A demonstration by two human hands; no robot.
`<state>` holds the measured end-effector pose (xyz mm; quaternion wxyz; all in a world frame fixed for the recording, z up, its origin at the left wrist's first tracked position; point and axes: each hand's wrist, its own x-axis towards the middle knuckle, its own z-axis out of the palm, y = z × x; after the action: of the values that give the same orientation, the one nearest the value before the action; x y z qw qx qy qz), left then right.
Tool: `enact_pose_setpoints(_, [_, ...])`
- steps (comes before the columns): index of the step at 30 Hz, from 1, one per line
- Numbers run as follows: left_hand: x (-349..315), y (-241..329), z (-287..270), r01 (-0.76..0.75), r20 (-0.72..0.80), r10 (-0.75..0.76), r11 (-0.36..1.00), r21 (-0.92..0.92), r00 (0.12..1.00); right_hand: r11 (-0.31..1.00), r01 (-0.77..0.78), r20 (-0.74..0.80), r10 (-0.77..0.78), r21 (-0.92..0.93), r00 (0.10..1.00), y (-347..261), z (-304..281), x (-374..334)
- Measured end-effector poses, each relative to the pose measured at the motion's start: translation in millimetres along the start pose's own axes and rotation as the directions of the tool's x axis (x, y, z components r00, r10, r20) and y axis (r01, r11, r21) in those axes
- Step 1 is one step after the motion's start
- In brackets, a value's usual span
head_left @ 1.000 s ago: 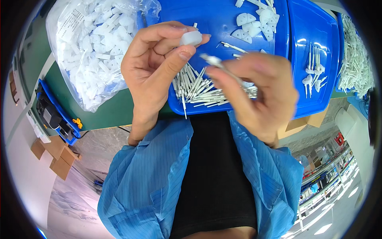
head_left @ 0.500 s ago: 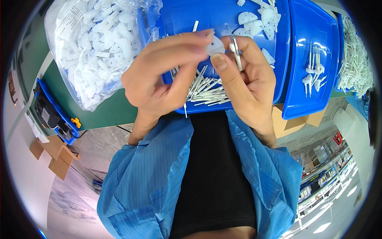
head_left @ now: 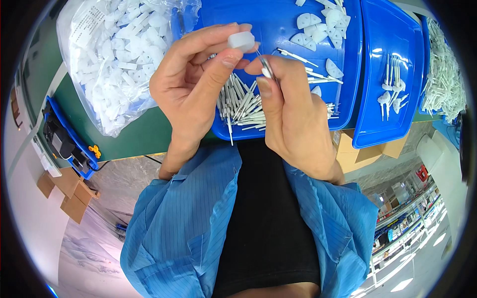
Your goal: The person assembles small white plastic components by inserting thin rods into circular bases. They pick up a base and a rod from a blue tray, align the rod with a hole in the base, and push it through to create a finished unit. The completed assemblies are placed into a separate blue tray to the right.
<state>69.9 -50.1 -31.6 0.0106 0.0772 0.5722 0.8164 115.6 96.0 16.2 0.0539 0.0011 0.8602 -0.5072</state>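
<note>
Between its thumb and fingertips, my left hand (head_left: 186, 84) pinches a white plastic piece (head_left: 241, 41) with rounded edges. My right hand (head_left: 300, 116) is closed on a thin rod (head_left: 267, 66), partly white and partly shiny metal, whose slim tip points up toward the white piece. Whether tip and piece touch, I cannot tell. Both hands are over a blue tray (head_left: 354, 94). Below them in the tray lies a pile of thin white rods with metal ends (head_left: 243, 107); my right hand hides part of it. Several white half-round pieces (head_left: 334, 68) lie farther right.
A clear plastic bag of white pieces (head_left: 134, 54) sits at the left on the green table (head_left: 134, 144). To the right, a second blue tray (head_left: 380, 126) bears several rods with white pieces attached. Beyond it is a heap of white rods (head_left: 442, 74). A cardboard box (head_left: 360, 154) stands below.
My right hand has turned over and moved left, swinging the rod's slim tip toward the white piece. My left hand has shifted slightly left and up, and the piece now shows edge-on.
</note>
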Motion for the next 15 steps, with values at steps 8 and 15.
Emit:
enact_pose_setpoints(8, [0,-3,-5,-0.049,-0.001,0.049,0.999,-0.005,0.999,1.0,0.029,-0.082,-0.029,0.002,0.996,-2,0,5])
enact_pose_setpoints(15, [2,-3,-6,-0.122,0.077,0.123,0.992,-0.023,0.989,0.979,0.204,-0.107,-0.201,0.022,0.974,0,-7,12])
